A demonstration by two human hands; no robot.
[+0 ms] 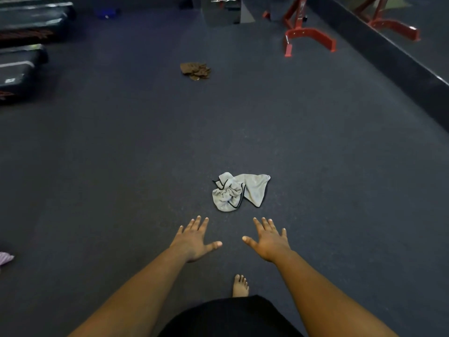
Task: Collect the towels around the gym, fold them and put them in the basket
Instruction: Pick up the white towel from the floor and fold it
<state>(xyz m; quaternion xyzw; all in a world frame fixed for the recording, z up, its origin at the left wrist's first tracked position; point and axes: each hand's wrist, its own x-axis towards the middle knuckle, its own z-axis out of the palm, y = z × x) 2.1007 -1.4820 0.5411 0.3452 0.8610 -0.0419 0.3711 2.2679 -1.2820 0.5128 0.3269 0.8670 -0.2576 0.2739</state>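
A crumpled light grey towel (239,192) with dark edging lies on the dark gym floor, just ahead of both hands. My left hand (195,239) and my right hand (268,239) are stretched out side by side with fingers spread, palms down, holding nothing, a short way short of the towel. Farther off, a crumpled brown towel (195,71) lies on the floor. A pale pink striped cloth (6,259) shows at the left edge. No basket is in view.
Red metal equipment frames (308,37) stand at the back right beside a mirrored wall (388,52). Black step platforms (21,62) are stacked at the left. A small blue object (107,13) lies far back. My bare foot (240,285) is below my hands.
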